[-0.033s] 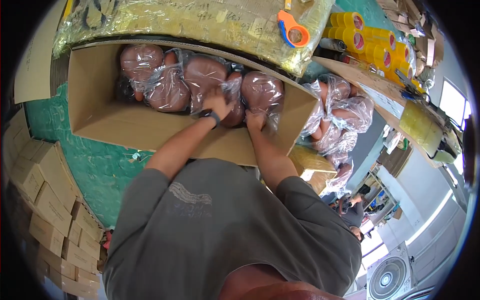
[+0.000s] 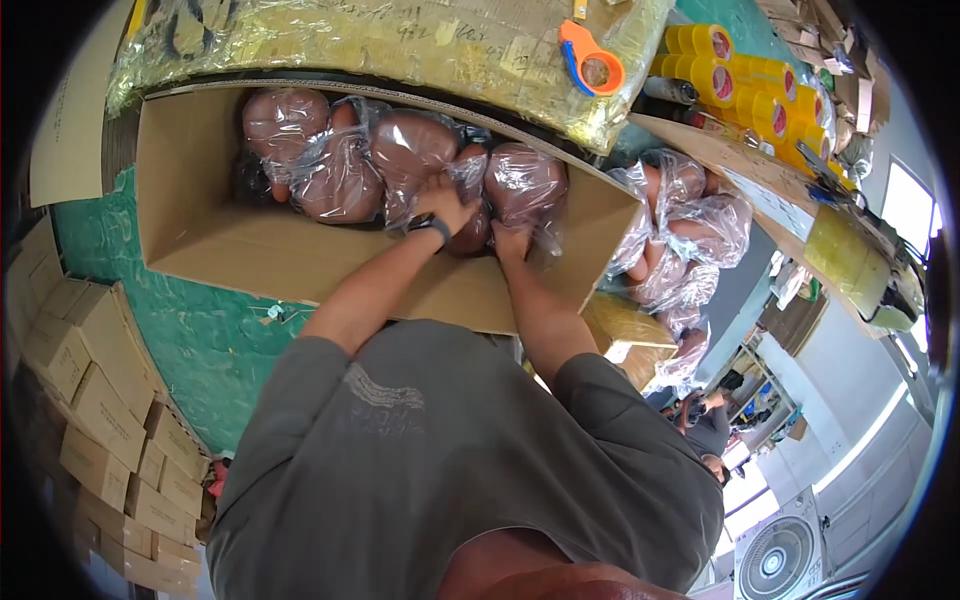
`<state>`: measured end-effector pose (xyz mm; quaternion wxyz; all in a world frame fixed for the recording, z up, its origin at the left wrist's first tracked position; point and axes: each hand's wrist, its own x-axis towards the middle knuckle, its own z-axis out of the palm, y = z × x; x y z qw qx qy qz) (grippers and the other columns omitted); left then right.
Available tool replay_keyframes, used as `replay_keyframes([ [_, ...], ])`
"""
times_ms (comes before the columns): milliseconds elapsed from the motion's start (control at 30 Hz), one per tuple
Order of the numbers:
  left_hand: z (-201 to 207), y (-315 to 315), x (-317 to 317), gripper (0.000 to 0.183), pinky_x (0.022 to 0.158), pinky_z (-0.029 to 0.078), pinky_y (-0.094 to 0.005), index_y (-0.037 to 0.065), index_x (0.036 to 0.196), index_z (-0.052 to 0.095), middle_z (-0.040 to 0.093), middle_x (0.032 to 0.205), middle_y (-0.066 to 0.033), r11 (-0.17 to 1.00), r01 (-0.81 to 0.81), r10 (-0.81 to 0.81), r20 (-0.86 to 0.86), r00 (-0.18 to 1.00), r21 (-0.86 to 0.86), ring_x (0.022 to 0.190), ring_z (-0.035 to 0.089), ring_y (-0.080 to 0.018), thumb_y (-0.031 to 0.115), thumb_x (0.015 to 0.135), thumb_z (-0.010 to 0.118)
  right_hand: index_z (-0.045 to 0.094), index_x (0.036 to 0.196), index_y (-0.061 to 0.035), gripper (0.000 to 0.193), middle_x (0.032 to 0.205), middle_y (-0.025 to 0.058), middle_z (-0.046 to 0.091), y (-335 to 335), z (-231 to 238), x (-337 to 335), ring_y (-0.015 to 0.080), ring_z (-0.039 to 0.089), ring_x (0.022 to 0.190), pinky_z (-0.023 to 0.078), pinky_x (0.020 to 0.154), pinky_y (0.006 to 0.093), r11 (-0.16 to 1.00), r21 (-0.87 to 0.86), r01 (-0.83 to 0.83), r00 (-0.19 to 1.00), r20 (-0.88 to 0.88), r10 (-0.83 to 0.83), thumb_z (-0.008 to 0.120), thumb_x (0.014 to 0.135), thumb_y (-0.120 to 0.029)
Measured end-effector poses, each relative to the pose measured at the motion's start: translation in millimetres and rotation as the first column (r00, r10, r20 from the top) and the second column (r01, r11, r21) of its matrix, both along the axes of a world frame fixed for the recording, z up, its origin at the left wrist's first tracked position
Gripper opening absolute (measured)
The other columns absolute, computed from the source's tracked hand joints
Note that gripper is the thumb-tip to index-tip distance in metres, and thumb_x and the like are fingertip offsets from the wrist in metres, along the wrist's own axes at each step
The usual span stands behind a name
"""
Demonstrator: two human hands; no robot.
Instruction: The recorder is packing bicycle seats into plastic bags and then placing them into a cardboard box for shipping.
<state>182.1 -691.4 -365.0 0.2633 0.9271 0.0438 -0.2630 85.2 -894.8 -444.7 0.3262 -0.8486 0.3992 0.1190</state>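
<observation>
Left hand [image 2: 447,205]: spread, pressing a plastic-wrapped brown item [image 2: 470,215] in the cardboard box [image 2: 260,255].
Right hand [image 2: 512,240]: grip unclear, on the neighbouring wrapped bundle [image 2: 528,185].
Change: none visible; both hands sit as before.

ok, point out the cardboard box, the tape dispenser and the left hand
cardboard box [image 2: 250,255]: head view, bare inner wall.
tape dispenser [image 2: 592,58]: head view, orange frame by the roll.
left hand [image 2: 445,205]: head view, back of the hand on a plastic-wrapped bundle.

- The open box [image 2: 300,255] is matt brown cardboard, plain inside
- The rounded brown pieces [image 2: 410,150] in the box are wrapped in thin, crinkled, glossy clear plastic film
- Beyond the box, the tape dispenser [image 2: 592,55] is smooth orange and blue plastic
- The yellow tape rolls [image 2: 745,85] right of the box look shiny
- The person's shirt [image 2: 420,460] is matt grey cloth
</observation>
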Motion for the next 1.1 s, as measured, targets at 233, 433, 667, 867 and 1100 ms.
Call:
replay_keyframes([
  [233,-20.8,-28.8,-3.1,0.098,0.119,0.042,-0.0546,0.003,0.147,0.049,0.060,0.150,-0.0159,0.959,-0.084,0.127,-0.143,0.982,0.272,0.143,0.055,-0.0346,0.058,0.078,0.091,0.061,0.145,0.0008,0.064,0.134,0.0116,0.072,-3.5,-20.9,4.8,0.0254,0.069,0.116,0.057,0.094,0.0388,0.834,0.549,0.060,0.997,-0.080,-0.019,0.083,0.087,-0.012],
  [433,-29.7,-35.0,4.0,0.088,0.114,0.044,-0.0554,0.005,0.139,0.052,0.062,0.141,-0.0138,0.943,0.045,-0.012,-0.101,0.995,0.330,0.135,0.058,-0.0344,0.061,0.081,0.088,0.062,0.148,0.0024,0.073,0.140,0.0142,0.073,-21.2,-62.2,-14.6,0.0280,0.070,0.120,0.056,0.102,0.0399,0.886,0.462,-0.045,0.998,0.059,0.020,0.090,0.086,-0.022],
  [667,-72.0,-8.3,-36.3,0.095,0.113,0.043,-0.0564,0.001,0.153,0.053,0.060,0.145,-0.0162,0.901,-0.077,0.047,0.081,0.996,0.426,0.134,0.057,-0.0351,0.070,0.091,0.075,0.059,0.151,0.0033,0.075,0.145,0.0280,0.070,-17.9,59.4,47.0,0.0407,0.069,0.134,0.054,0.112,0.0475,0.835,0.281,-0.473,0.723,-0.417,0.550,0.087,0.093,-0.034],
  [867,22.2,79.1,9.2,0.094,0.125,0.035,-0.0625,0.000,0.162,0.047,0.047,0.168,-0.0268,0.970,-0.117,0.083,0.159,0.984,0.215,0.153,0.046,-0.0433,0.059,0.094,0.075,0.053,0.159,0.0017,0.070,0.137,0.0271,0.073,-7.1,302.5,6.0,0.0375,0.072,0.128,0.057,0.109,0.0462,0.919,0.210,-0.332,0.941,0.140,0.308,0.082,0.100,-0.022],
  [1100,-48.8,300.7,80.3,0.104,0.134,0.018,-0.0685,0.036,0.180,0.006,-0.009,0.188,-0.0182,0.803,-0.314,0.396,-0.058,0.917,0.507,0.173,0.000,-0.0424,0.044,0.100,0.071,0.056,0.154,0.0017,0.067,0.131,0.0254,0.073,51.9,333.7,-63.5,0.0400,0.075,0.115,0.059,0.102,0.0481,0.949,0.078,-0.307,0.935,0.211,0.285,0.082,0.095,-0.012],
])
